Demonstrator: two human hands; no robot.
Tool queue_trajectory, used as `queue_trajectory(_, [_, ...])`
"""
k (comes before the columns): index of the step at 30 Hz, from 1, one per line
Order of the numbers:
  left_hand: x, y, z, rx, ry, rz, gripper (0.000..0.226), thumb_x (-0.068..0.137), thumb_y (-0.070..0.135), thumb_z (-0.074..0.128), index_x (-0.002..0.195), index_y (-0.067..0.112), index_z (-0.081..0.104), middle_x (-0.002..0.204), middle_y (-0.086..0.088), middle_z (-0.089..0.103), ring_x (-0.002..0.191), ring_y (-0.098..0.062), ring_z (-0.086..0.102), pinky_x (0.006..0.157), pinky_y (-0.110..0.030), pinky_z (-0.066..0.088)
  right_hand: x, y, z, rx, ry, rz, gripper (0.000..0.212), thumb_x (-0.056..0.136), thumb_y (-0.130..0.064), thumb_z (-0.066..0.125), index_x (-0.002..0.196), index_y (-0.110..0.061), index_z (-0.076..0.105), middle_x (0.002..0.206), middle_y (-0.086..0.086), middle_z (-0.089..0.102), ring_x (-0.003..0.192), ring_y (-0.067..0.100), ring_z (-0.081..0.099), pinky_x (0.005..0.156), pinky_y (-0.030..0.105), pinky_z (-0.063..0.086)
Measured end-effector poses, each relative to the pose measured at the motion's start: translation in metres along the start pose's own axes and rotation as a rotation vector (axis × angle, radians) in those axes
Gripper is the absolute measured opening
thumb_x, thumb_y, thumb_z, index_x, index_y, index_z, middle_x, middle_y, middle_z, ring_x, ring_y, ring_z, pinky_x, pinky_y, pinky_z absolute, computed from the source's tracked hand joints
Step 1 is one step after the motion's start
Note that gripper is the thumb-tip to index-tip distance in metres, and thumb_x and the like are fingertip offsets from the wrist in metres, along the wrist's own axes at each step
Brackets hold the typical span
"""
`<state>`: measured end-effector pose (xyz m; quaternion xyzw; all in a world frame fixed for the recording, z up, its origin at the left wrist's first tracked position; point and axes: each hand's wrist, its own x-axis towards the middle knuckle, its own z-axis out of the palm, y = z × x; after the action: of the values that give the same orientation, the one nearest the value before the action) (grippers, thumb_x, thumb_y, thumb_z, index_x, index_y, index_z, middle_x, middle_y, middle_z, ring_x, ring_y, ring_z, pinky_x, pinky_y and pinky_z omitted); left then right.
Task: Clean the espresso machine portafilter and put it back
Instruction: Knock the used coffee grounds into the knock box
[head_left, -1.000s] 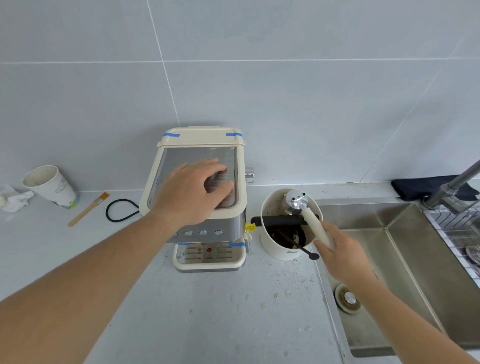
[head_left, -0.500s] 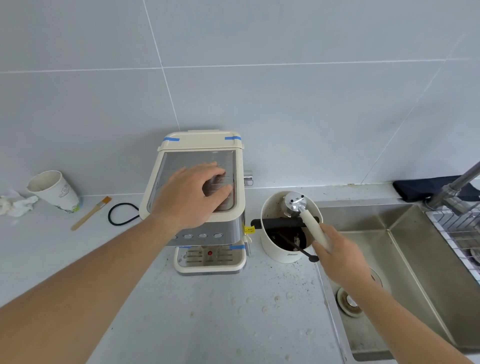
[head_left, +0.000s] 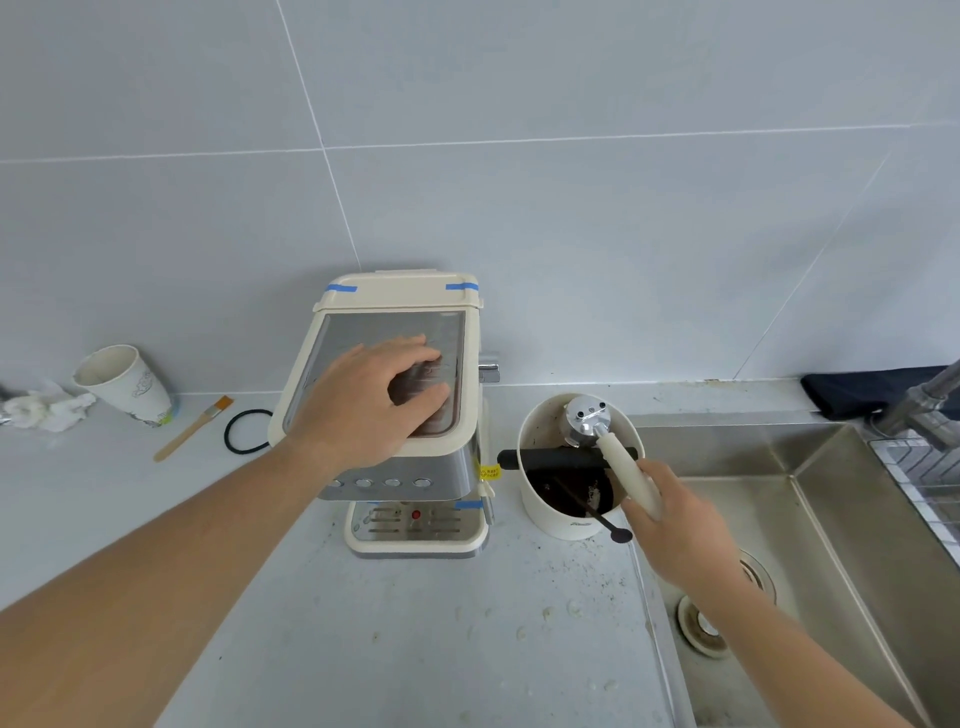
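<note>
Unreadable yellow label (head_left: 489, 472) on espresso machine (head_left: 457, 312)

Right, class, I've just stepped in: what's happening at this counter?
A person is emptying a coffee machine's filter holder. The right hand grips its cream handle, holding the metal head upside down over the white bin, above the black bar. The left hand rests flat on top of the coffee machine. Dark grounds sit in the bin.

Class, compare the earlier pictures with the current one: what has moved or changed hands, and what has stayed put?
Nothing visibly changed. The right hand still holds the portafilter head-down over the knock box, and the left hand still rests on the espresso machine.
</note>
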<state>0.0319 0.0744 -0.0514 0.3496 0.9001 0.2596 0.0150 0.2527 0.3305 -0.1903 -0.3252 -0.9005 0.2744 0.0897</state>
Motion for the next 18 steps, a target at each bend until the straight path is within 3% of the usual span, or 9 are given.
queue_trajectory(4, [0.0, 0.002, -0.001, -0.005, 0.01, -0.002, 0.05, 0.084, 0.057, 0.051, 0.128, 0.037, 0.06, 0.146, 0.015, 0.05, 0.133, -0.013, 0.045, 0.118, -0.042, 0.024, 0.002, 0.002, -0.004, 0.073, -0.007, 0.002, 0.03, 0.089, -0.034, 0.062, 0.116, -0.033, 0.051, 0.069, -0.008, 0.06, 0.053, 0.01, 0.055, 0.043, 0.023, 0.032])
queue_trajectory(8, [0.001, 0.002, -0.002, 0.008, 0.012, -0.007, 0.051, 0.083, 0.06, 0.05, 0.128, 0.038, 0.059, 0.146, 0.018, 0.049, 0.134, -0.014, 0.044, 0.118, -0.042, 0.023, -0.002, -0.001, -0.012, 0.217, -0.017, 0.051, 0.028, 0.087, -0.036, 0.065, 0.11, -0.04, 0.05, 0.069, -0.006, 0.063, 0.047, 0.009, 0.057, 0.039, 0.019, 0.038])
queue_trajectory(10, [0.0, 0.003, -0.001, 0.008, 0.016, -0.002, 0.054, 0.082, 0.062, 0.048, 0.128, 0.037, 0.059, 0.145, 0.017, 0.05, 0.134, -0.012, 0.045, 0.118, -0.04, 0.022, -0.004, -0.003, -0.018, 0.35, -0.028, 0.109, 0.025, 0.087, -0.037, 0.067, 0.105, -0.042, 0.051, 0.07, -0.004, 0.067, 0.046, 0.008, 0.06, 0.04, 0.019, 0.042])
queue_trajectory(13, [0.0, 0.003, 0.0, 0.013, 0.019, 0.001, 0.055, 0.081, 0.064, 0.047, 0.128, 0.037, 0.059, 0.145, 0.017, 0.05, 0.133, -0.011, 0.045, 0.117, -0.042, 0.025, -0.008, -0.007, -0.025, 0.666, -0.067, 0.223, 0.019, 0.087, -0.031, 0.067, 0.102, -0.038, 0.057, 0.065, 0.002, 0.068, 0.046, 0.013, 0.061, 0.048, 0.03, 0.05])
queue_trajectory(18, [0.002, 0.002, 0.001, 0.036, 0.011, 0.015, 0.054, 0.082, 0.064, 0.046, 0.128, 0.039, 0.058, 0.146, 0.017, 0.049, 0.132, -0.012, 0.047, 0.115, -0.041, 0.028, -0.014, -0.02, -0.036, 1.071, -0.133, 0.393, 0.022, 0.087, -0.019, 0.073, 0.106, -0.018, 0.062, 0.064, 0.009, 0.063, 0.048, 0.021, 0.054, 0.044, 0.031, 0.046])
